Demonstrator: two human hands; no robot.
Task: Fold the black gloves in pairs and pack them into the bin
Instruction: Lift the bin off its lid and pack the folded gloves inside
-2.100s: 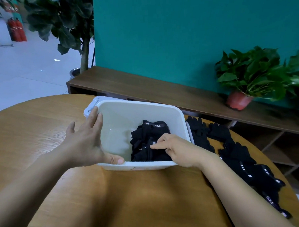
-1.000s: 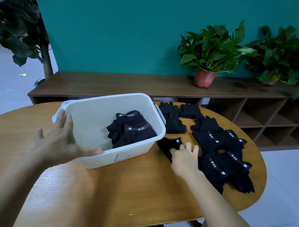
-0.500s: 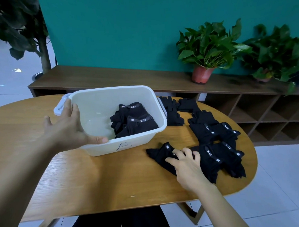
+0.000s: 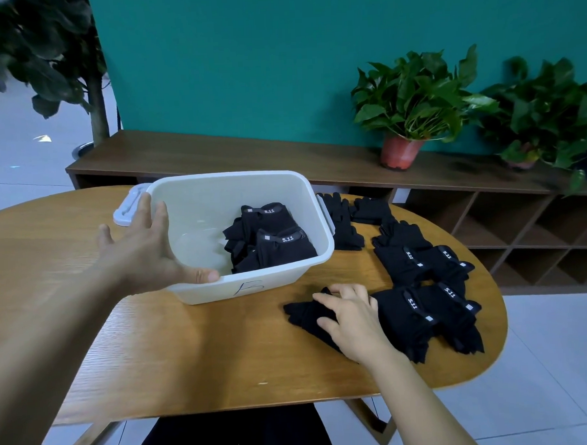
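Note:
The white plastic bin [image 4: 274, 282] stands on the round wooden table [image 4: 190, 354], with folded black glove pairs [image 4: 272, 240] lying in its right half. My left hand [image 4: 145, 249] rests on the bin's near-left corner, fingers straight along the side and thumb on the front rim. Flat and spread, my right hand [image 4: 351, 317] presses on a loose black glove [image 4: 303, 314] in front of the bin. Several more black gloves [image 4: 421, 260] lie spread out to the right, some marked "5.11".
The table's curved edge [image 4: 498, 331] runs close to the right-hand gloves. Behind stands a low wooden bench [image 4: 248, 153] with two potted plants [image 4: 414, 99] against a teal wall. A tall plant [image 4: 42, 48] is at far left.
My right hand left the bin, reached the gloves on the table and slid one glove toward the near middle. My left hand stayed on the bin's corner. The view swung right.

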